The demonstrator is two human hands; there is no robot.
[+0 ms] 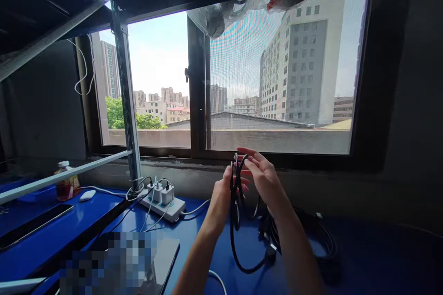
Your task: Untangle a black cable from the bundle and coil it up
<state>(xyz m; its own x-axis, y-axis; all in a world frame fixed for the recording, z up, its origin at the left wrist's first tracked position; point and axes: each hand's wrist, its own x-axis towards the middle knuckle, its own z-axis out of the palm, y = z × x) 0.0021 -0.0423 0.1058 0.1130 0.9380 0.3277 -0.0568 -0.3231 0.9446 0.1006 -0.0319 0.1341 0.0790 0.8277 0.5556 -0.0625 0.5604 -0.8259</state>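
Room: dim workspace facing a wide window [277, 78] with tall buildings and trees outside; a metal shelf post [126, 97] stands at the left of the pane.
Surface: glossy blue table [214, 249] running under the sill.
Cable: a black cable [236, 203] gathered into loops, held up between both hands above the table; its lower loop hangs down and ends in a plug [270, 254] just over the surface.
Left hand [221, 196]: raised with its back to the camera, thumb and fingers closed around the bunched loops.
Right hand [263, 175]: palm turned inward, fingers spread wide and lightly curved, the fingertips touching the top of the loops without closing on them.
Cable pile: more dark cables [311, 235] lie on the table behind the right forearm.
Power strip [162, 205]: white, left of the hands, with white chargers plugged in and thin wires trailing off.
Far left: a bottle [67, 182] with reddish contents, a small white object [87, 195] beside it, and a dark flat phone [34, 223] lying nearer.
Foreground: a grey flat device [166, 256], partly blurred.
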